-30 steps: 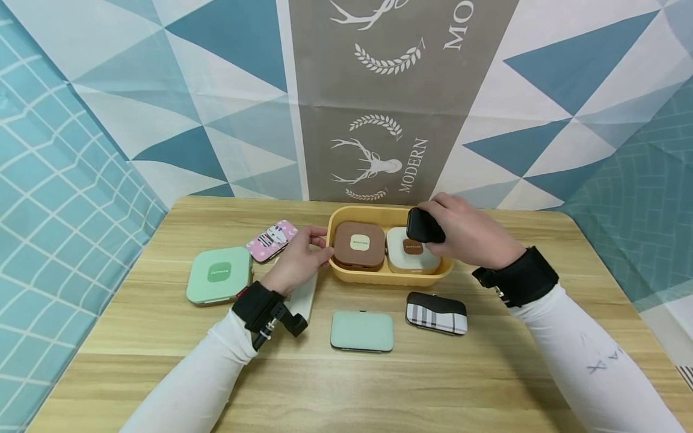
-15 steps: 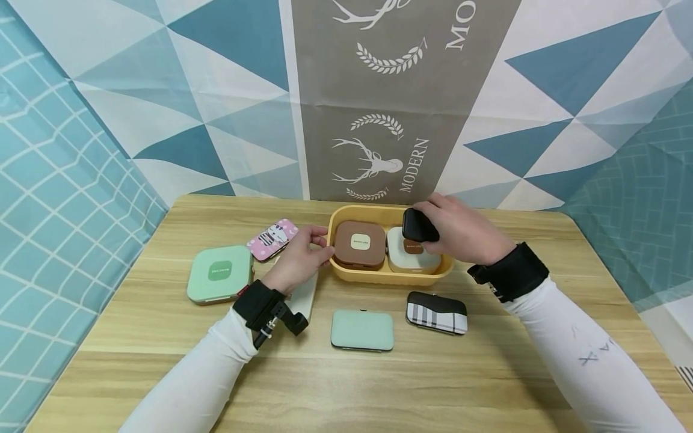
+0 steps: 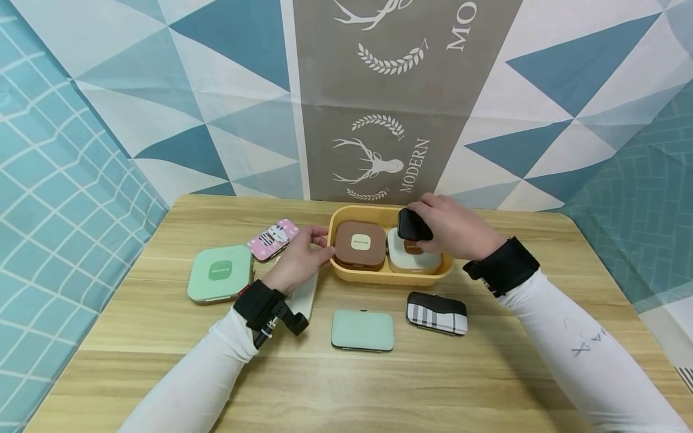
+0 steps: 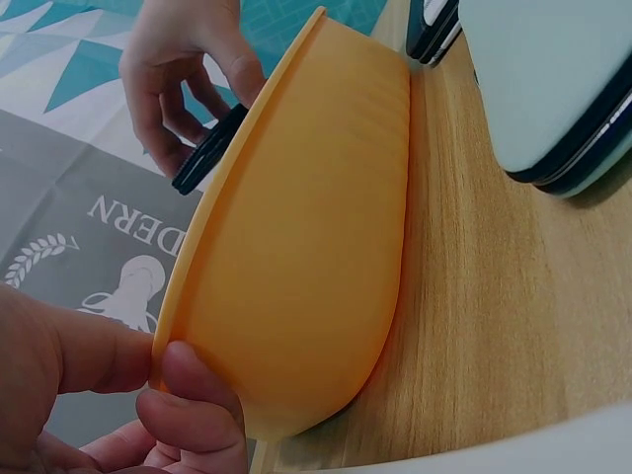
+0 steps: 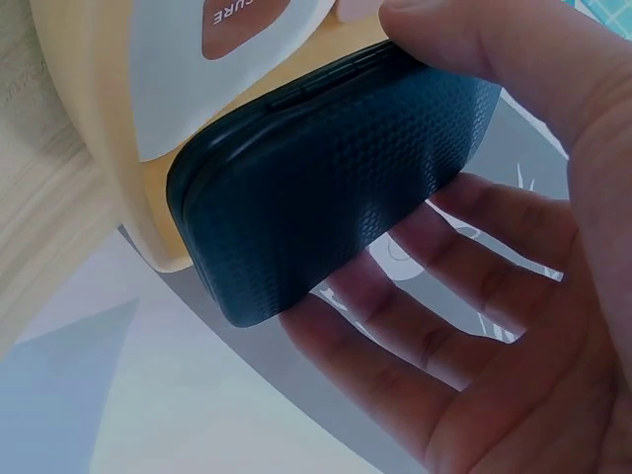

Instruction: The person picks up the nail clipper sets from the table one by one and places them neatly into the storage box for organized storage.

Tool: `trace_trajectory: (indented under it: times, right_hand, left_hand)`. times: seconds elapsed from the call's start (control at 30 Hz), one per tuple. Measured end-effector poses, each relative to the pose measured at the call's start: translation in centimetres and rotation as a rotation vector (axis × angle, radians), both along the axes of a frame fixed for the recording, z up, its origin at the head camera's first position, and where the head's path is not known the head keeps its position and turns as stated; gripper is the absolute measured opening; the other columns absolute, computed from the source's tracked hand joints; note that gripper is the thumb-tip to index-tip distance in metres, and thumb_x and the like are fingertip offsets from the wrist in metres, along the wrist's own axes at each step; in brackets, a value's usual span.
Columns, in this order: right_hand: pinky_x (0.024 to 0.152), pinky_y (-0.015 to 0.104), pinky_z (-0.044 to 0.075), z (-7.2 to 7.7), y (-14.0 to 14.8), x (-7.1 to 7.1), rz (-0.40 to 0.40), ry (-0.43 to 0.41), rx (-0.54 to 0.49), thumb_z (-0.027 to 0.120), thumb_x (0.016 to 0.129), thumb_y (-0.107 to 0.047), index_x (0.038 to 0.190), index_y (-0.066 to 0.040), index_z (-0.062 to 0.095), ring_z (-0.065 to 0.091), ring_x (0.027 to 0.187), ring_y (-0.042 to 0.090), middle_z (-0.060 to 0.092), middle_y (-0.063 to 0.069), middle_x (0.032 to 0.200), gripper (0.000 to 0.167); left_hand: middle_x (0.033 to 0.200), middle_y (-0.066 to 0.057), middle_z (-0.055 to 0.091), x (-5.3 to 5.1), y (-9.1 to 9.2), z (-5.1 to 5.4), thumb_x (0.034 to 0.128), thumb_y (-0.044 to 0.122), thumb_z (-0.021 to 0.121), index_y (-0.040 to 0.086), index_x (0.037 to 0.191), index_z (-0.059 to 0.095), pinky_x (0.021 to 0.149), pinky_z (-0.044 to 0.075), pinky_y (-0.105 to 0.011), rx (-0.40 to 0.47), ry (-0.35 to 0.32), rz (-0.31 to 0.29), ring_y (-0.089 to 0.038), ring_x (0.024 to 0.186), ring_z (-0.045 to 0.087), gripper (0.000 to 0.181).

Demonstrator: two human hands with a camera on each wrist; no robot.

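A yellow plastic basket [image 3: 387, 279] holds a square brown manicure case [image 3: 373, 255] on its left and a white one [image 3: 406, 258] on its right. With thumb and fingers, my left hand [image 3: 296, 260] pinches the basket's left rim, as the left wrist view confirms. Over the white case, my right hand [image 3: 455, 225] grips a black textured manicure case [image 5: 336, 188] by its edges. In the right wrist view the thumb is on one long edge and the fingers on the opposite one. The black case is tilted and hides part of the white case.
Left of the basket lie a square green case [image 3: 208, 273], a pink cartoon case [image 3: 267, 240] and a white flat case [image 3: 305, 296] partly under my left hand. In front are a mint case [image 3: 363, 331] and a black-and-plaid case [image 3: 437, 316]. A patterned cloth wall [image 3: 379, 90] stands behind.
My right hand has shifted slightly left with the black case, further over the basket. The left hand keeps its pinch on the rim, and the basket stays in place.
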State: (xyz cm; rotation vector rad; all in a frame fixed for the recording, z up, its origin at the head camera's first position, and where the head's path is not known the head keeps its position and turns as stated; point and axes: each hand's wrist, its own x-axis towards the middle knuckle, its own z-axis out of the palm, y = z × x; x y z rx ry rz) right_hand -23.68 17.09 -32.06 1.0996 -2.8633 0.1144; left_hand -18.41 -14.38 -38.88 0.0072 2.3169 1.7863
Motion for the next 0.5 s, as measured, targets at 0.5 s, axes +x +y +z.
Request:
trace_trajectory:
  times: [0.5]
  right_hand:
    - [0.092,0.049,0.056,-0.58,-0.14,-0.97,-0.001,-0.053,0.011,0.093,0.081,-0.018,0.138,0.001,0.064,0.06,0.102,0.035,0.062,0.018,0.118,0.067]
  left_hand:
    - [0.118,-0.016,0.051,0.01,0.02,0.0,0.1048,0.002,0.063,-0.004,0.146,0.047,0.089,0.058,-0.043,0.013,-0.003,0.002,-0.024,0.082,0.061,0.044]
